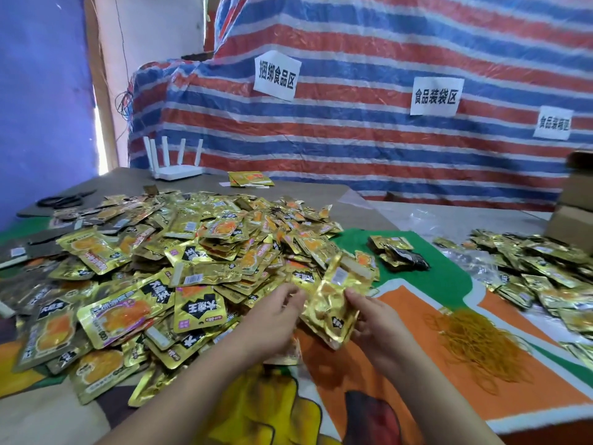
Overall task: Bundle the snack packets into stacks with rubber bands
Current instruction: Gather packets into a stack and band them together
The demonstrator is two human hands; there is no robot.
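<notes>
A big heap of gold snack packets covers the left and middle of the table. My right hand grips a small stack of gold packets, held tilted just in front of the heap. My left hand reaches to the stack's left edge with curled fingers that touch it; I cannot see whether they grip it. A loose pile of yellow rubber bands lies on the orange patch to the right of my hands.
A second spread of gold packets lies at the right. A small dark bundle sits on the green patch. Scissors and a white router stand at the back left, cardboard boxes at the far right.
</notes>
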